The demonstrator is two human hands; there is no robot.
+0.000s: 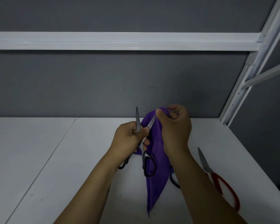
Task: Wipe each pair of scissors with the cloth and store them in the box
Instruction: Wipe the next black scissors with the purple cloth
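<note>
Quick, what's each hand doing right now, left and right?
Left hand: closed on the black scissors, blades apart.
Right hand: closed on the cloth, pinching it over one blade.

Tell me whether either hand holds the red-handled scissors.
No, the red-handled scissors lie on the white shelf beside the right forearm, while the left hand holds the grey-handled scissors and the right hand the purple cloth.
</note>
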